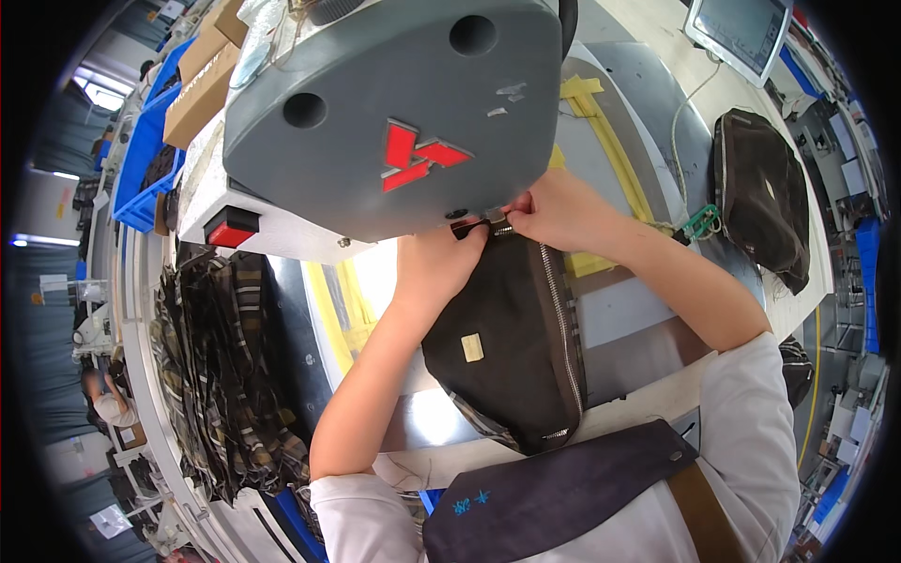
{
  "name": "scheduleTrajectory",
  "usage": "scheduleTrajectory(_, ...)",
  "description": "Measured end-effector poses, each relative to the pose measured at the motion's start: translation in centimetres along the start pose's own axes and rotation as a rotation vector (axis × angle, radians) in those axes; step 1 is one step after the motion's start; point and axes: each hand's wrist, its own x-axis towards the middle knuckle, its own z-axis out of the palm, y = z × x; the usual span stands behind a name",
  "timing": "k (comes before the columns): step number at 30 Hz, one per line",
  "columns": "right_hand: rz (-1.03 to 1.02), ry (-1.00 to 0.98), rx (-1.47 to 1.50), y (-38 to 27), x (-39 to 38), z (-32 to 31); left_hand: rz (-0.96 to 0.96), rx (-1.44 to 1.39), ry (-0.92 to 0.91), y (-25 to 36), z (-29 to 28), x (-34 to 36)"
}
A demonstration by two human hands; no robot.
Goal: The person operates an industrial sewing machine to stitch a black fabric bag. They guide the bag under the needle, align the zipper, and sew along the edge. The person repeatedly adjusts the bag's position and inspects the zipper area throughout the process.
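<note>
A dark brown zippered fabric pouch (497, 324) lies on the machine bed, its far end under the grey sewing machine head (394, 113). Along its right side runs a silver zipper (561, 328), and a pale yellow patch (472, 347) sits on its face. My left hand (439, 267) is closed at the pouch's far left edge, thumb beside a small black strip (467, 227); its other fingers are partly hidden by the machine. At the far right corner my right hand (558, 214) pinches by the end of the pouch. What lies between those fingertips is too small to make out.
Yellow-taped plates (615, 141) cover the bed. A heap of plaid fabric pieces (221, 366) hangs at left, near a red switch (232, 228). At right lie another dark pouch (760, 197) and green-handled snips (699, 223). A screen (741, 33) stands far right; blue bins (145, 178), far left.
</note>
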Motion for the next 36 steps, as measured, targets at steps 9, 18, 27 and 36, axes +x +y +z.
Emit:
scheduleTrajectory(9, -0.315, 0.269, -0.088, 0.8, 1.1, 0.8, 0.098, -0.072, 0.042, -0.4, 0.0, 1.7)
scheduleTrajectory(18, -0.855, 0.415, -0.484, 3.5, 1.1, 2.7, 0.222, -0.079, 0.102, -0.8, 0.3, 1.4)
scheduleTrajectory(27, -0.916, 0.417, -0.549, 4.0, 1.0, 2.8, 0.323, 0.067, 0.138, -3.0, 1.1, 1.7)
scheduleTrajectory(36, -0.976, 0.415, -0.722, 3.1, 0.3, 2.9, 0.291, 0.13, 0.176, -2.5, 0.4, 0.7)
